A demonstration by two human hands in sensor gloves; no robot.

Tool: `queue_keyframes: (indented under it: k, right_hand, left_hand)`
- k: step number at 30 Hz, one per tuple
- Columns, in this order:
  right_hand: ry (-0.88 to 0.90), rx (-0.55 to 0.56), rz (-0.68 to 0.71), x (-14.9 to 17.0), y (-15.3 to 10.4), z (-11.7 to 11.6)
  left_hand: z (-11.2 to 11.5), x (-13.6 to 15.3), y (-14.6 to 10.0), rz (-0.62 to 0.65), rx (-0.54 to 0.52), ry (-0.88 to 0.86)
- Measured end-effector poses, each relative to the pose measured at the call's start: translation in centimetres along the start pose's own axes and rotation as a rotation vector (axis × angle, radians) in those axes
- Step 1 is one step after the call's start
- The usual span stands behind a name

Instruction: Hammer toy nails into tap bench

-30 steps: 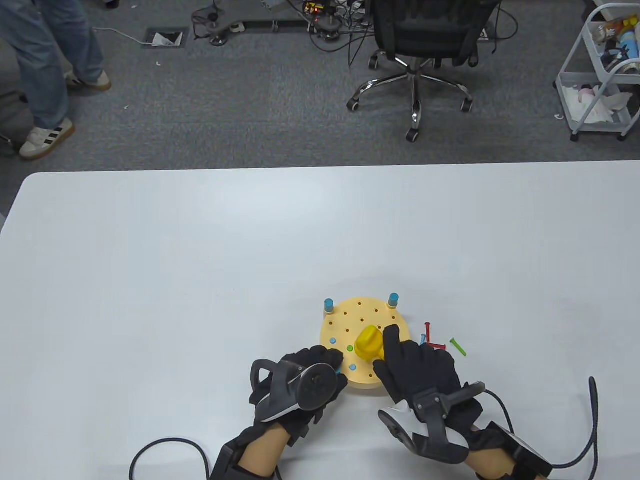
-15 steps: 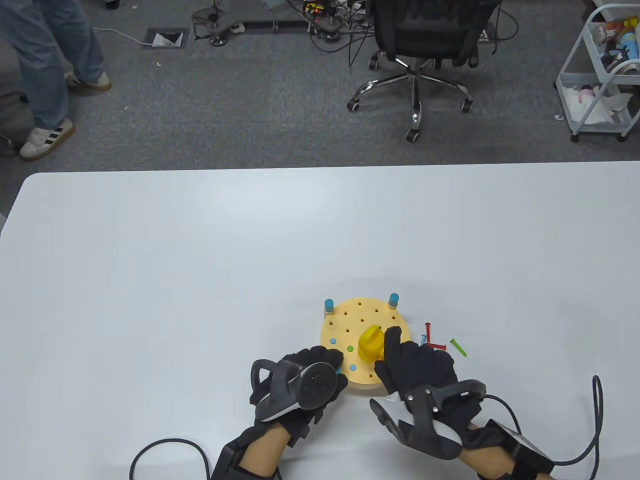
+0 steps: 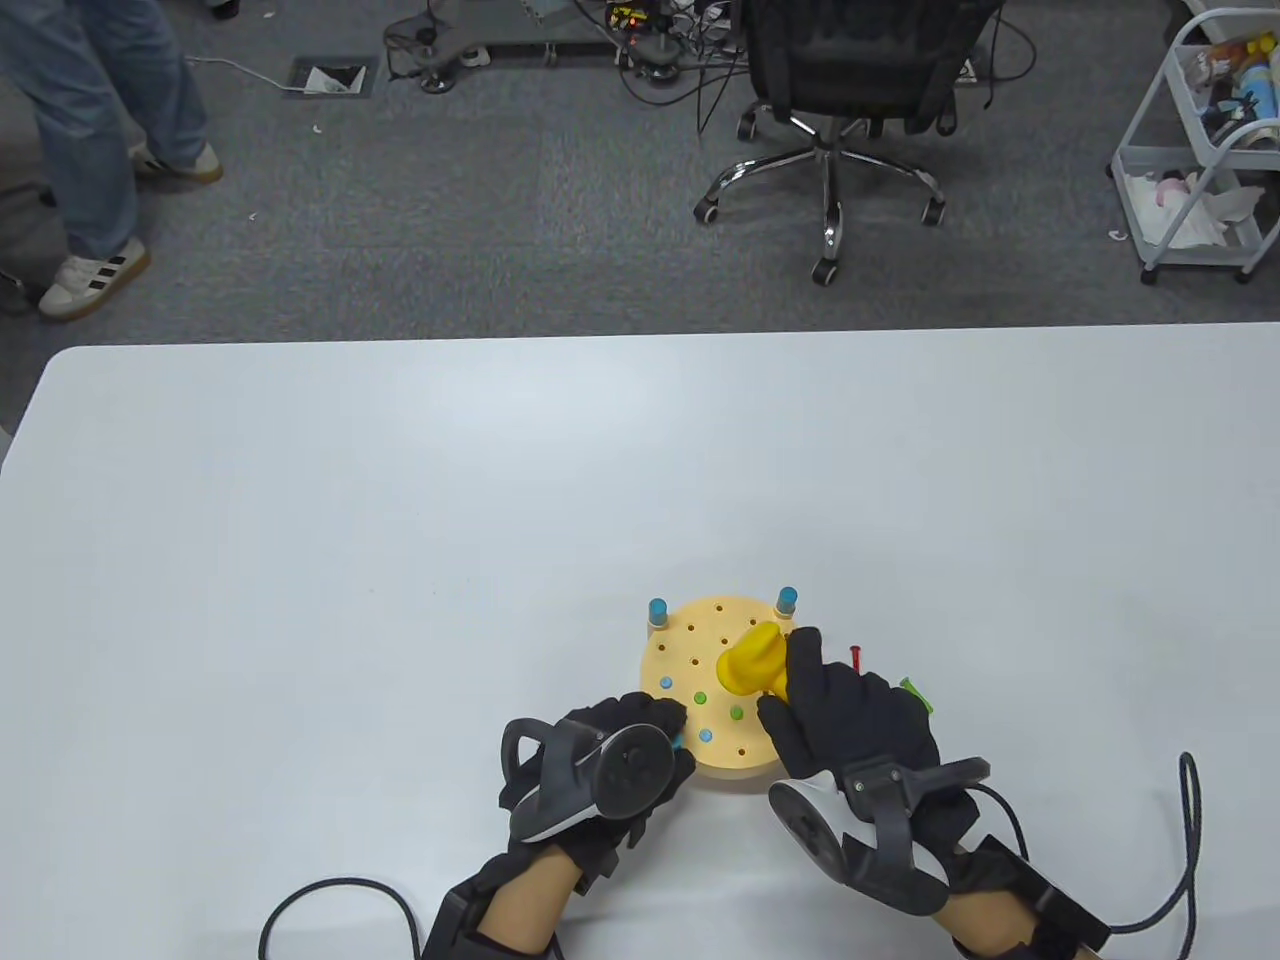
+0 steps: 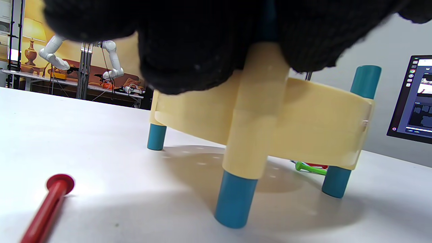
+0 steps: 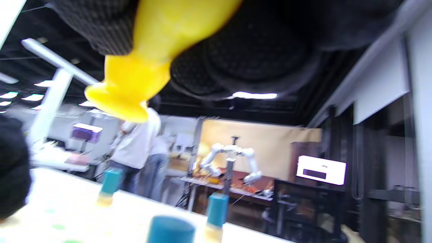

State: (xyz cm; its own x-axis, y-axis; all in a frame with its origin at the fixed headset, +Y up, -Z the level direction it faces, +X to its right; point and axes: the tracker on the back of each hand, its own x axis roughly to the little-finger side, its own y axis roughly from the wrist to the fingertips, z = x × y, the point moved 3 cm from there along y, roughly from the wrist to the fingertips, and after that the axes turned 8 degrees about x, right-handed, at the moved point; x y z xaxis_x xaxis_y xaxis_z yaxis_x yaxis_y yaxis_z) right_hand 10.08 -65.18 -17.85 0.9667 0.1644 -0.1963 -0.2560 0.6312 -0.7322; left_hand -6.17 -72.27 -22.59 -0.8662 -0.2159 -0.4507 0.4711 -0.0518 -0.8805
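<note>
The round cream tap bench [image 3: 700, 640] stands on blue legs near the table's front edge; it also shows in the left wrist view [image 4: 303, 118]. Blue and green nail heads [image 3: 737, 713] sit flush in its near part. My left hand [image 3: 640, 725] grips the bench's near-left rim, over a blue post. My right hand [image 3: 820, 690] grips the yellow toy hammer [image 3: 752, 660], its head raised above the bench; it also shows in the right wrist view [image 5: 135, 81]. Loose red [image 3: 856, 655] and green [image 3: 912, 687] nails lie right of the bench.
A red nail [image 4: 47, 206] lies on the table by my left hand in the left wrist view. Glove cables trail off the front edge. An office chair [image 3: 840, 90] and a white cart [image 3: 1200, 150] stand on the floor beyond the table.
My right hand has lifted the hammer up and away from the bench's near part, uncovering a green nail head there. My left hand has not moved.
</note>
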Motion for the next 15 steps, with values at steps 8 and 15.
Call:
queue_keyframes:
  k: [8,15]
  right_hand:
    - [-0.047,-0.248,-0.028,-0.8,0.8,-2.1]
    - [0.089,-0.056,-0.165,5.0,0.8,-0.7]
  left_hand:
    - [0.0,-0.1,0.0,-0.005,-0.002,0.009]
    - [-1.2,1.7,-1.1,0.030,0.085,-0.092]
